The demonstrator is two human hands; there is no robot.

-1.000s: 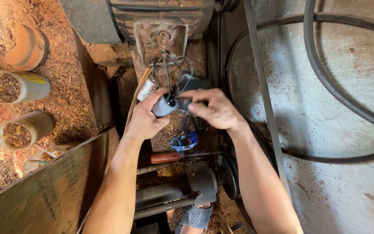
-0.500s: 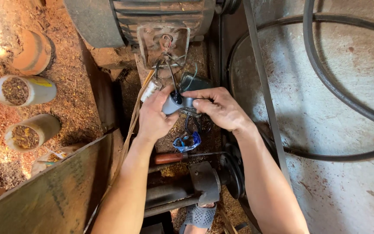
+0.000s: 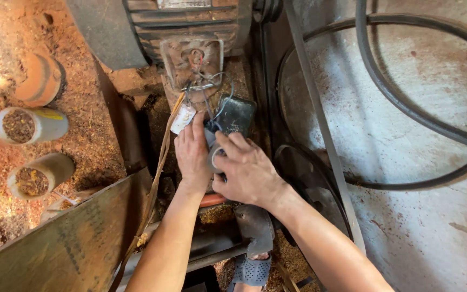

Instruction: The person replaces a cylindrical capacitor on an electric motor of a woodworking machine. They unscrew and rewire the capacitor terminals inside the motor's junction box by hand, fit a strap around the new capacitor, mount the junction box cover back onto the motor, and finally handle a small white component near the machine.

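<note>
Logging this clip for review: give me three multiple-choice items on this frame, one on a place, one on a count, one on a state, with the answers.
1. Where does the white tag hang?
A. just above the left hand
B. on the belt
C. inside a tube

2. How many open tubes filled with sawdust lie at the left?
A. one
B. two
C. five

3. How do the hands stand?
A. apart, both empty
B. together on a small grey part
C. flat on the floor

Answers:
1 A, the tag sits at the left fingertips.
2 B, the upper tube and the lower tube show filled mouths.
3 B, the right hand meets the left over the part.
</note>
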